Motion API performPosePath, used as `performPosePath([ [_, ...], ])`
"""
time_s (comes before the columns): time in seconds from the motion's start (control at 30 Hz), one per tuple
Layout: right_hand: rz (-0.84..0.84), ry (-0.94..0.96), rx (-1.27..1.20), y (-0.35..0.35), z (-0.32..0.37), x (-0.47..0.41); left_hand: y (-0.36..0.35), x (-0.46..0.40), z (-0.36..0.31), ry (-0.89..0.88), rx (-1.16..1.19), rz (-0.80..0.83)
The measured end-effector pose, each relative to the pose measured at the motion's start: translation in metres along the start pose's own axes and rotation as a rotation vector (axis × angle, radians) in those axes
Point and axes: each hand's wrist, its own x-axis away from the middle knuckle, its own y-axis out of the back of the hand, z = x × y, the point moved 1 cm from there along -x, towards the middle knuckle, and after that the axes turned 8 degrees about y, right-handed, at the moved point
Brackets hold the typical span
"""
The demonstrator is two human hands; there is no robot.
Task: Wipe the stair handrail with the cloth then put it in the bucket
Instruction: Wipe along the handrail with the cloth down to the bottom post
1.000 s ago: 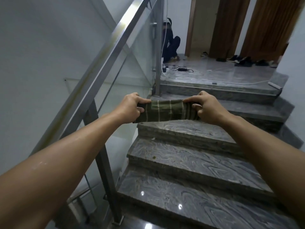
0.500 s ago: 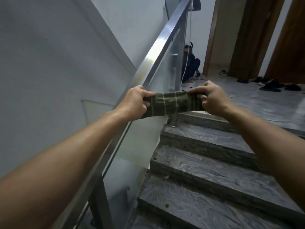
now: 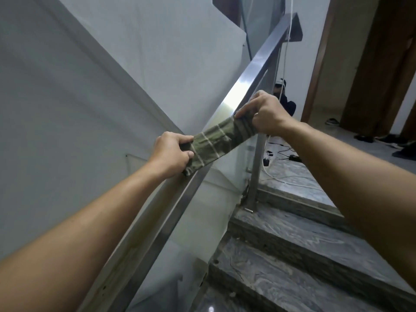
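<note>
A folded green cloth [image 3: 215,144] with pale stripes lies stretched along the top of the steel handrail [image 3: 254,70], which slopes up from lower left to upper right. My left hand [image 3: 172,154] grips the cloth's lower end, pressed on the rail. My right hand [image 3: 262,115] pinches the upper end, higher up the rail. No bucket is in view.
A glass panel [image 3: 229,176] hangs under the rail, held by a steel post [image 3: 256,170]. Grey marble steps [image 3: 304,248] climb to a landing at the right, with cables, a power strip [image 3: 269,157], shoes [image 3: 382,139] and a seated person [image 3: 286,102]. A white wall fills the left.
Both hands carried the cloth left and up from over the steps onto the handrail, where it now lies tilted along the slope. The view swung toward the rail.
</note>
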Motion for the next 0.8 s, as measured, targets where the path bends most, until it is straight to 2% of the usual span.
performPosePath([
  [0.2,-0.04,-0.02,-0.075,0.004,-0.02,-0.09,-0.014,-0.041,-0.011,0.146,0.011,-0.082],
  [0.37,-0.023,-0.107,-0.252,0.007,-0.035,-0.14,-0.025,-0.051,-0.022,0.244,0.085,-0.13],
  [0.5,-0.048,-0.096,-0.185,0.006,-0.043,-0.159,-0.028,-0.053,-0.031,0.288,0.077,-0.161],
  [0.63,0.025,0.055,0.043,-0.004,-0.048,-0.163,-0.036,-0.051,-0.041,0.286,-0.183,-0.172],
  [0.8,-0.002,0.172,0.126,-0.003,-0.055,-0.156,-0.048,-0.044,-0.058,0.201,-0.527,-0.195],
])
